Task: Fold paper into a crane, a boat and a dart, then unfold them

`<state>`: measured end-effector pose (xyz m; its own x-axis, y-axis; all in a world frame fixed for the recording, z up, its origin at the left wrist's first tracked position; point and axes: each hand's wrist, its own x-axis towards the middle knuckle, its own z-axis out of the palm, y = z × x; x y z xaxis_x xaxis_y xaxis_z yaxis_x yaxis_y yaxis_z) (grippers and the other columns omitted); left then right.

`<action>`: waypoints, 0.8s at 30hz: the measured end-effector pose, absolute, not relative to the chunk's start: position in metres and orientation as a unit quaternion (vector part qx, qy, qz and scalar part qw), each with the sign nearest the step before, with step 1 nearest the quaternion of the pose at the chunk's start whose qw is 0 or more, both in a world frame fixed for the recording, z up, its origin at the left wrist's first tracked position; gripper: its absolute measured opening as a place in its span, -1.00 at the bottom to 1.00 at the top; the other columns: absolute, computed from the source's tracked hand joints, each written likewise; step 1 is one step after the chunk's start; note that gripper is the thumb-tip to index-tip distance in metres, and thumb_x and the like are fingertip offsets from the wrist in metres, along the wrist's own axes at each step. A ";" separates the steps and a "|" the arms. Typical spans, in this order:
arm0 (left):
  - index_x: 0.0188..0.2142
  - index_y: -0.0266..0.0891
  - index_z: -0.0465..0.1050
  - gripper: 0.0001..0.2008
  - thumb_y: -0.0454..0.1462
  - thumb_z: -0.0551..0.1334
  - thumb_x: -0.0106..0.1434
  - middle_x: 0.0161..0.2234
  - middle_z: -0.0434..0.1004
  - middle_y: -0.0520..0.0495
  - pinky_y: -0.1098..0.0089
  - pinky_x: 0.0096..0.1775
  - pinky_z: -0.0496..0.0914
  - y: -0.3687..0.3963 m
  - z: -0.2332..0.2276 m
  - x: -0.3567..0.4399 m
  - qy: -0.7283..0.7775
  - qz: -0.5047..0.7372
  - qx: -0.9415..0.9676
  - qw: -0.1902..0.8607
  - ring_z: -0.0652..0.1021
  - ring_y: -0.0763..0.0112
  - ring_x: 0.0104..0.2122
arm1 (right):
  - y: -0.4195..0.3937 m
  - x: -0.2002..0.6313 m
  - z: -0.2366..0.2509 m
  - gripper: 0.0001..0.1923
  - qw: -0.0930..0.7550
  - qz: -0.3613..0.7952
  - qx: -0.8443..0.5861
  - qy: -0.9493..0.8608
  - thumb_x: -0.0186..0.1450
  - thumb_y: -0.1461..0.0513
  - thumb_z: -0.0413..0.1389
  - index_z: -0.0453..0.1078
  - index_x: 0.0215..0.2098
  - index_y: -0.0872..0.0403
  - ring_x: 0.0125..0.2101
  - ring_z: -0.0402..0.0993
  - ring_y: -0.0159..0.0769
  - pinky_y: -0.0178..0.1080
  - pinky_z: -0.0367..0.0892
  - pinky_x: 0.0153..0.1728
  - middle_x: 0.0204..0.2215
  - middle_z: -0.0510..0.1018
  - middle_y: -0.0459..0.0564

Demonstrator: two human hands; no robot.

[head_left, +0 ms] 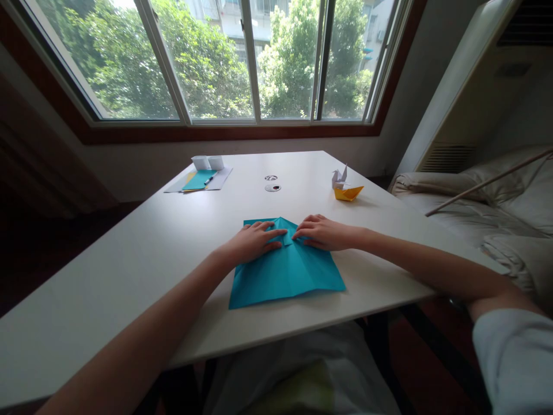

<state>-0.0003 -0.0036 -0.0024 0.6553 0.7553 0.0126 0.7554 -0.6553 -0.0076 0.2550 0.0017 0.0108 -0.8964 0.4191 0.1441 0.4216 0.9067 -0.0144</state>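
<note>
A teal sheet of paper [285, 274] lies on the white table [129, 271] in front of me, its far corners folded in toward the middle. My left hand [254, 242] presses flat on the left folded flap. My right hand [322, 231] presses flat on the right flap. The fingertips of both hands almost meet at the centre crease near the sheet's far edge. Neither hand grips anything.
A yellow paper boat [348, 193] and a white paper crane [339, 176] stand at the right. Far left lie a paper stack with a teal sheet and pen [199, 180] and two white paper boxes [207, 162]. A bed [496, 213] is on the right.
</note>
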 end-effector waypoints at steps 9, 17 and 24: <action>0.16 0.09 0.12 -0.47 0.10 -0.19 0.27 -0.01 0.31 -0.20 0.10 -0.13 0.28 -0.010 0.010 0.002 -0.418 0.002 -0.907 0.053 0.38 0.04 -0.06 | -0.001 0.240 0.027 -0.68 0.008 -0.070 -0.224 -0.972 0.34 0.22 -0.12 0.35 -0.01 -0.01 -0.08 0.32 -0.15 -0.11 0.13 -0.13 -0.15 0.51 0.05; -0.04 -0.09 0.39 -0.58 -0.06 -0.13 0.32 -0.26 0.35 -0.11 0.33 -0.28 0.30 -0.017 0.022 0.003 -0.398 -0.023 -0.916 0.056 0.45 0.33 -0.35 | 0.011 0.235 0.028 -0.66 -0.018 -0.106 -0.288 -0.952 0.33 0.19 -0.11 0.36 0.01 -0.02 -0.13 0.32 -0.08 -0.08 0.17 -0.17 -0.15 0.45 0.12; -0.21 -0.05 0.50 -0.68 -0.15 -0.03 0.31 -0.09 0.33 -0.11 0.28 -0.15 0.27 -0.024 0.023 0.010 -0.329 -0.071 -0.941 0.034 0.40 0.28 -0.16 | 0.029 0.231 0.022 -0.58 -0.039 -0.029 -0.289 -0.956 0.33 0.25 -0.13 0.17 0.16 -0.06 -0.14 0.37 -0.15 -0.11 0.26 -0.15 -0.03 0.38 0.13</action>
